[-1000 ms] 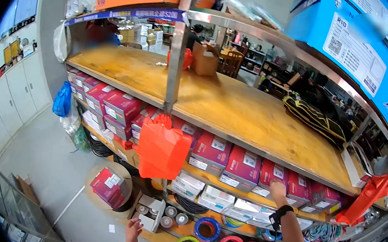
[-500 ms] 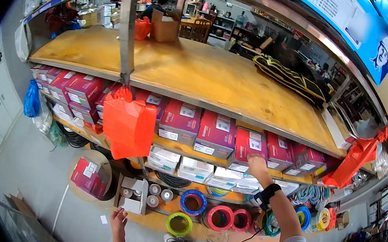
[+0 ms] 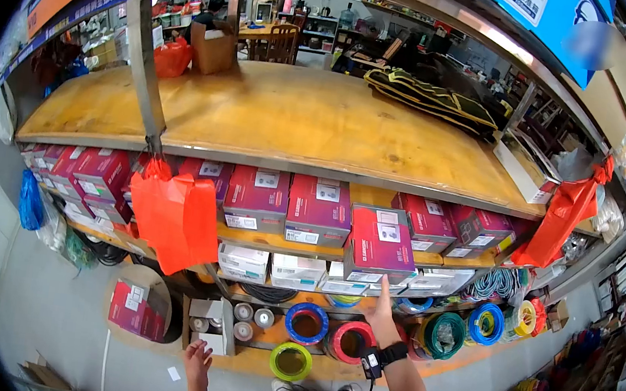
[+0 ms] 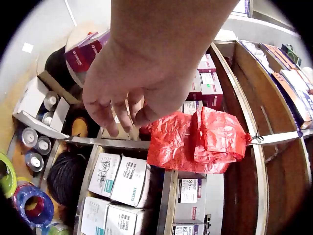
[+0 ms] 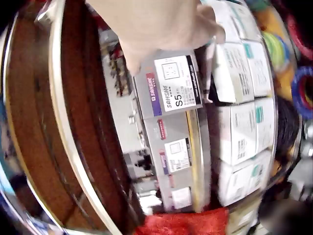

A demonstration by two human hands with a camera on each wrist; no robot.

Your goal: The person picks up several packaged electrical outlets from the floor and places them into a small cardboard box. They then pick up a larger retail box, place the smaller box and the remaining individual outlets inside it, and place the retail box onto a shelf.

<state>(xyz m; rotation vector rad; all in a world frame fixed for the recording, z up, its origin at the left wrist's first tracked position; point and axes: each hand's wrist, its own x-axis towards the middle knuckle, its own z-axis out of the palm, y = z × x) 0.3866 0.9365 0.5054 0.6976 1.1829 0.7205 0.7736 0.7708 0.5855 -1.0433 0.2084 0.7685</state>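
A purple-and-grey box [image 3: 381, 242] juts from the shelf row, tilted forward over the white boxes below. My right hand [image 3: 383, 315] grips its lower front end; in the right wrist view the hand [image 5: 166, 27] lies across the end of the labelled box [image 5: 171, 85], thumb at one side, some fingers hidden. My left hand [image 3: 198, 362] hangs low before the open carton, holding nothing. Its fingers are loosely bent in the left wrist view, where the hand [image 4: 139, 81] appears above the shelves, with a red bag [image 4: 195, 142] beyond it.
Similar purple boxes [image 3: 319, 212] flank the tilted one. A red bag [image 3: 176, 215] hangs at the metal post and another [image 3: 569, 217] at the right. Below are white boxes [image 3: 297, 269], wire coils [image 3: 306, 323] and an open carton [image 3: 224, 332]. Another purple box [image 3: 132, 306] rests on a round top at left.
The box at my right hand has come forward out of the row and tipped down, leaving a gap behind it. My right hand has moved lower with it. The head view has shifted right.
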